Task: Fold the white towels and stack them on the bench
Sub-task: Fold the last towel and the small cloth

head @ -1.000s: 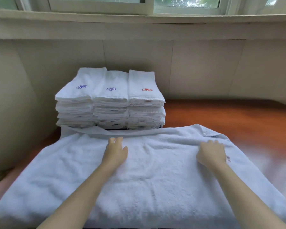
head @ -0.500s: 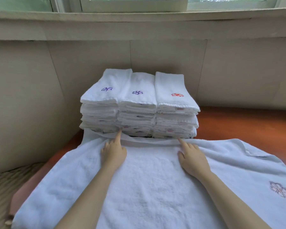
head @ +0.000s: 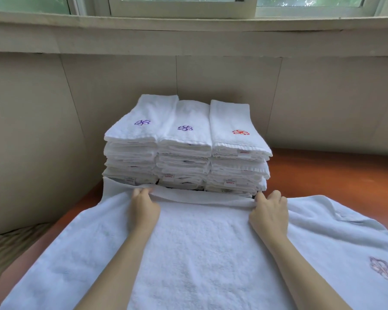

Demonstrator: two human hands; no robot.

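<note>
Two hands grip the far edge of the spread white towel (head: 199,253): left hand (head: 143,208) and right hand (head: 269,212), fingers curled round the hem. Towel lies flat on the worktop (head: 336,173), its far edge touching three stacks of folded towels (head: 186,144).

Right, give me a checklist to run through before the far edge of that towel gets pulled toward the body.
1. Left hand pinches the far edge of the spread towel: ok.
2. Right hand pinches the same edge: ok.
3. Edge lifted free between the hands: ok.
4. Edge clear of the folded stacks: cannot tell, it lies right against their base.
5. Towel's near edge flat: cannot tell, out of view.
6. Bare bench beside the stacks: ok.
</note>
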